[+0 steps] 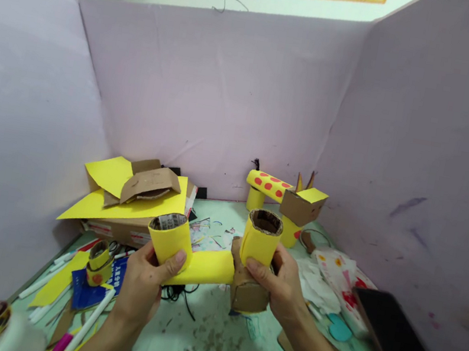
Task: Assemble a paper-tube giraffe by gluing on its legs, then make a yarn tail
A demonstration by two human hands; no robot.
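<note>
Both hands hold up one cardboard figure (212, 269), made of a yellow horizontal tube with two short upright yellow tubes and a brown cardboard box at its right end. My left hand (149, 281) is wrapped round the left upright tube (167, 239), thumb at its base. Around the right upright tube (260, 240) and the brown box (248, 288) my right hand (281, 285) is closed, thumb across the front. The open tops of both tubes face up. Fingers behind the tubes are partly hidden.
A finished-looking yellow figure with red spots (271, 186) stands at the back right. Yellow sheets and cardboard (140, 202) are piled back left. Markers (91, 319), a blue packet (82, 291) and small yellow rings (98, 269) lie left. Tissues (319, 282) and a dark flat device (399, 347) are right.
</note>
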